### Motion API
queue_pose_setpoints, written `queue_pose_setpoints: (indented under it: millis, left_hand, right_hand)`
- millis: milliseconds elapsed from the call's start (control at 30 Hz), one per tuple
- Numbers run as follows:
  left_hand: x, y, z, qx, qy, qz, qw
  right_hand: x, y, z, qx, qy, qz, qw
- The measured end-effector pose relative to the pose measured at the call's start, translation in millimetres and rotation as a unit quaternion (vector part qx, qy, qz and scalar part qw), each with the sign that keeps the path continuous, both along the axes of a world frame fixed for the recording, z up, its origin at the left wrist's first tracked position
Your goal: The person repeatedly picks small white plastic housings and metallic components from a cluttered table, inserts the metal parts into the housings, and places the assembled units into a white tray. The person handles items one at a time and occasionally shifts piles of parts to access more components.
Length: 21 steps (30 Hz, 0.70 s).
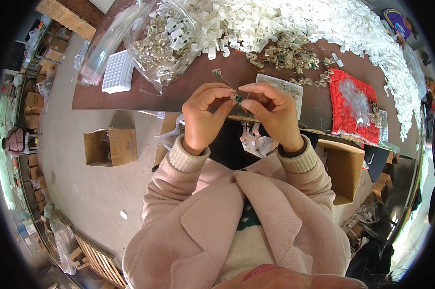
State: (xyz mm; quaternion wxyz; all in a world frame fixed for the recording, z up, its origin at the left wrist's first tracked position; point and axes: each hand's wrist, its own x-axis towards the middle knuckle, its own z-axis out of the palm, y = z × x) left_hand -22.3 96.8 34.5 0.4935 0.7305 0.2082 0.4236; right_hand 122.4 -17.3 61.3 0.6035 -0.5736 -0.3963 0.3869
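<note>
Both hands meet above the near edge of the brown table [102, 102]. Between their fingertips is a small green circuit board [236, 98]. My left hand [203, 115] pinches it from one side, and my right hand [275, 113] pinches it from the other, its thumb and forefinger close to the board. Thin wire runs up from the fingers to a second small piece [217, 73] that sticks out beyond the left fingertips. Part of the board is covered by the fingers. Just behind my right hand lies a shallow white tray [298, 103] holding small pale parts.
A see-through bag [167, 53] of wired parts lies left, beside a white grid tray [118, 72]. White plastic housings [285, 17] pile along the back. Wired boards [289, 53] sit before them. A red quilted cloth [340, 106] lies right. Cardboard boxes [123, 147] [347, 168] stand below.
</note>
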Motion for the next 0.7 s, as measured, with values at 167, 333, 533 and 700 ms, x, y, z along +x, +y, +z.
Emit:
queue_pose_setpoints:
  millis: [167, 333, 533, 700]
  left_hand:
    - [-2, -2, -1, 0.007, 0.024, 0.018, 1.000]
    - [-3, 0, -1, -0.130, 0.004, -0.013, 0.991]
    - [-2, -3, -1, -0.169, -0.036, -0.025, 0.985]
    - [-3, 1, -4, -0.187, -0.065, 0.012, 0.980]
  right_hand:
    - [-3, 10, -14, 0.107, -0.204, -0.029, 0.973]
    - [2, 9, -25, 0.051, 0.236, 0.001, 0.970]
    - [-2, 9, -28, 0.031, 0.231, 0.004, 0.973]
    - [5, 3, -26, 0.078, 0.361, 0.051, 0.928]
